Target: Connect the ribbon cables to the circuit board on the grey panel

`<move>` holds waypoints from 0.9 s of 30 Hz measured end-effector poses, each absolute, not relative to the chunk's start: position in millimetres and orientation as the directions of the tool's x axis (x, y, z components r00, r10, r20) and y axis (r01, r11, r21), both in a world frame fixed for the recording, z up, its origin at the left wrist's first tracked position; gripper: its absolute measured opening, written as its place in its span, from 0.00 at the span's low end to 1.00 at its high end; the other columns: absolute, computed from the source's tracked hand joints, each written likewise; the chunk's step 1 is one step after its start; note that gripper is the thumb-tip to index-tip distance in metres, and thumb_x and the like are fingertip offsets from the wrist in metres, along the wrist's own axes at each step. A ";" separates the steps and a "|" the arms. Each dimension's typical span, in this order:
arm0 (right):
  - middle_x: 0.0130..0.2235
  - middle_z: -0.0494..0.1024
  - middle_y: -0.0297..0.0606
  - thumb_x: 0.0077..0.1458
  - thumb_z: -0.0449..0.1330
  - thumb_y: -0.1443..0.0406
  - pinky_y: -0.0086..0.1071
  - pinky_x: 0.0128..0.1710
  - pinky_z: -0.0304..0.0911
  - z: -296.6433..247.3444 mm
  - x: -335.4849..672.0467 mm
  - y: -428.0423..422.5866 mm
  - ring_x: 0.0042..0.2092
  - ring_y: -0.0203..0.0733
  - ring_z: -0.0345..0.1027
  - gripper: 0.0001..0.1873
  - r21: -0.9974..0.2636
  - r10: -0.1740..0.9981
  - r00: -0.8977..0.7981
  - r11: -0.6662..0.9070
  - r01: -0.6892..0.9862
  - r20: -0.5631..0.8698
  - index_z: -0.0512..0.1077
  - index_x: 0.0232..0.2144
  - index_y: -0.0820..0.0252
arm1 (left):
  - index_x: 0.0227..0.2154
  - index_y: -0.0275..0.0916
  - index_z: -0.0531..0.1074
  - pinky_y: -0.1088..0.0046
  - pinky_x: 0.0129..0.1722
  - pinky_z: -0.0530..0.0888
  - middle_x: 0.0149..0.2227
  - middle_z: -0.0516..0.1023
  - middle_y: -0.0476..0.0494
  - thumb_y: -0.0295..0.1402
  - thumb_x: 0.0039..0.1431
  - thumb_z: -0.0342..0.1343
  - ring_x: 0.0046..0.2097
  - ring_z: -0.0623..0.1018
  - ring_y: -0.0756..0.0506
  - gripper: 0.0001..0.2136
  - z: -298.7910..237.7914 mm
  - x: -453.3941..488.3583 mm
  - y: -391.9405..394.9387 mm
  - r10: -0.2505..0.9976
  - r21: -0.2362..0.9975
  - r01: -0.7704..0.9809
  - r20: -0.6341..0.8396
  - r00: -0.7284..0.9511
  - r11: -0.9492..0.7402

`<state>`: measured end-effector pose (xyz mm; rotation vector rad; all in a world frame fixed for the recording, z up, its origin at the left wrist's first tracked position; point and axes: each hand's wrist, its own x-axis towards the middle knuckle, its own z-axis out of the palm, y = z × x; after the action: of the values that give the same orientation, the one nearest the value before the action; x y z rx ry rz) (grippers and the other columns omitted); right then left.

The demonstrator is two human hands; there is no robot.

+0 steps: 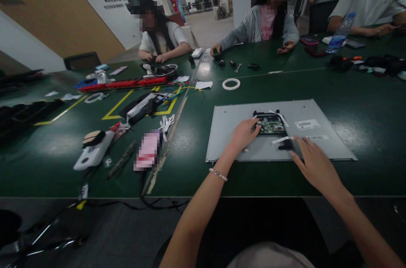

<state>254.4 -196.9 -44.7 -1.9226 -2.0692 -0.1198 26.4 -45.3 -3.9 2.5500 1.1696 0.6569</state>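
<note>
A grey metal panel lies flat on the green table in front of me. A green circuit board sits in a black frame near its middle. My left hand rests on the panel with its fingertips curled against the board's left edge. My right hand lies flat on the panel's near edge, fingers stretched out, just right of a small black part and a white strip. A white label is stuck to the right of the board.
A white tape roll lies beyond the panel. To the left are a white device, loose cables and a red-and-blue strip. Three people sit at the far side, with a water bottle and small black parts near them.
</note>
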 end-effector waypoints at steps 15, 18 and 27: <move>0.66 0.47 0.50 0.62 0.49 0.54 0.63 0.54 0.50 -6.8 195.2 -194.7 0.65 0.67 0.38 0.23 -0.108 0.906 0.038 0.009 0.994 0.422 0.71 0.51 0.59 | 0.52 0.36 0.68 0.66 0.51 0.71 0.50 0.75 0.38 0.36 0.66 0.46 0.50 0.75 0.43 0.17 -2.0 28.8 -47.3 0.760 0.415 0.638 0.305 0.575 -0.649; 0.66 0.47 0.50 0.63 0.49 0.56 0.66 0.56 0.44 3.1 180.3 -193.7 0.66 0.65 0.35 0.21 -0.109 0.892 0.046 0.004 0.994 0.449 0.72 0.48 0.63 | 0.53 0.36 0.68 0.67 0.51 0.71 0.50 0.75 0.39 0.36 0.66 0.46 0.50 0.75 0.43 0.16 -2.7 28.8 -46.7 0.760 0.413 0.640 0.302 0.575 -0.648; 0.57 0.63 0.63 0.63 0.47 0.55 0.62 0.62 0.31 -2.2 153.3 -197.8 0.65 0.60 0.42 0.30 -0.126 0.937 -0.010 0.057 0.990 0.349 0.67 0.52 0.77 | 0.53 0.36 0.67 0.68 0.52 0.70 0.50 0.75 0.39 0.36 0.66 0.45 0.50 0.75 0.44 0.17 -3.6 29.6 -46.7 0.760 0.407 0.644 0.291 0.581 -0.648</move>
<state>153.3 -197.8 -2.2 -1.9359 -2.0050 -0.2194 29.6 -46.7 -3.6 2.5559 1.1598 0.6525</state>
